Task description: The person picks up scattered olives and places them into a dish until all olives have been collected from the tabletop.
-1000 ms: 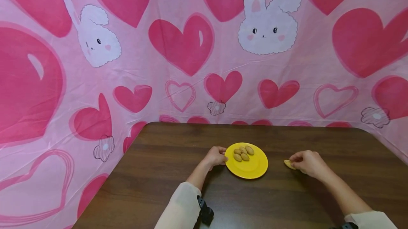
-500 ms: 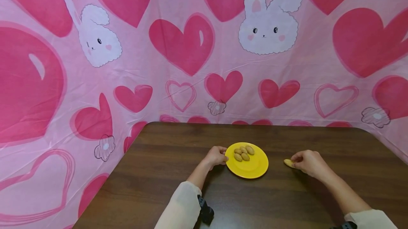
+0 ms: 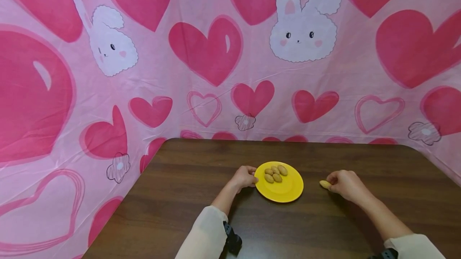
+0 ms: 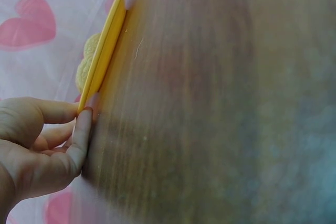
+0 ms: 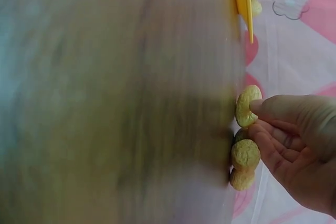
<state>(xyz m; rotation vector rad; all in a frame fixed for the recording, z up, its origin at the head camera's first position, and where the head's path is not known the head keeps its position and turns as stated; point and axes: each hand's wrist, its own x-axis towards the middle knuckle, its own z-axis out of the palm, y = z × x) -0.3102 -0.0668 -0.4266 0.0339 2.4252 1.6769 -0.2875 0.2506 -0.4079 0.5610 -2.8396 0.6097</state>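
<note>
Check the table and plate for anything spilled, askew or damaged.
Nothing stands out: no spill shows, the yellow plate looks intact, the tan pieces lie grouped on it, and the right hand pinches another piece.

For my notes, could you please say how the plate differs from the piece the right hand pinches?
The plate is flat; the piece is lumpy and much smaller. The plate is bright yellow, the piece duller and wrinkled. Both are held: plate in left hand, piece in right hand.
</note>
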